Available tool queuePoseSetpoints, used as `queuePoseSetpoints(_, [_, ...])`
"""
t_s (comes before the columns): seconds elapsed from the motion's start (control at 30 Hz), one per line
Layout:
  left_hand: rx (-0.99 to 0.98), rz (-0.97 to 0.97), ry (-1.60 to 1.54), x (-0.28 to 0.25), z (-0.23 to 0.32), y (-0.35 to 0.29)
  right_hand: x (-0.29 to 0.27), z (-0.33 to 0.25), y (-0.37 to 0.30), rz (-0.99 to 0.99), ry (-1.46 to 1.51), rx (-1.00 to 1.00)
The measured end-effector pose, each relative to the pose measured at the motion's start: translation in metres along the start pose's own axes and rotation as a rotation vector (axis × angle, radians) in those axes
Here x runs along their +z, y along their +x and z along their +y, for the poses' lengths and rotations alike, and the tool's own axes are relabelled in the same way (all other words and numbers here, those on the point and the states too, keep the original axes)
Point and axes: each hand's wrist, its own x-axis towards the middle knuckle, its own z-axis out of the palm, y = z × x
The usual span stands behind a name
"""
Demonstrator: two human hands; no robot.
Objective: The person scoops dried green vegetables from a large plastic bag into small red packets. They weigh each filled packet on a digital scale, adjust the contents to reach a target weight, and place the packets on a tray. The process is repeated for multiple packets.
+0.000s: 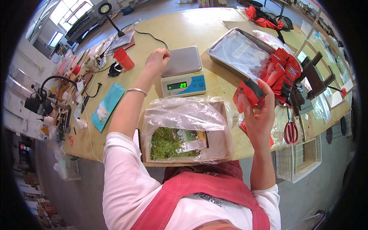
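My left hand [156, 62] is closed at the left edge of the digital scale's [184, 59] metal platform. Its fingers curl together, and whatever they may hold is hidden. In my right hand [260, 119] is a small red and black packet [247, 94], pinched between thumb and fingers. Between my arms sits a carton [222, 142] lined with clear plastic. Dried green leaves [163, 142] and a printed card [193, 140] lie in it. Beyond the right hand, several similar red and black packets [281, 73] are piled against a metal tray [220, 55].
A lever press [316, 86] stands at the right, with red-handled scissors [291, 132] in front. Left of the scale are a red cup [124, 60] and a light-blue pouch [107, 107]. A white plastic basket [303, 159] is below the table's right edge. Cables run along the left side.
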Motion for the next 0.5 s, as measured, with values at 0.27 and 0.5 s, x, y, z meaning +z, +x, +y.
queuePoseSetpoints(0.27, [-0.035,-0.241,-0.139,0.024,-0.026,0.022,0.000,0.037,-0.003,-0.048,0.012,0.092])
queuePoseSetpoints(0.5, [-0.028,-0.204,-0.057,0.024,-0.023,0.011,0.004,0.049,0.000,-0.070,0.041,0.093])
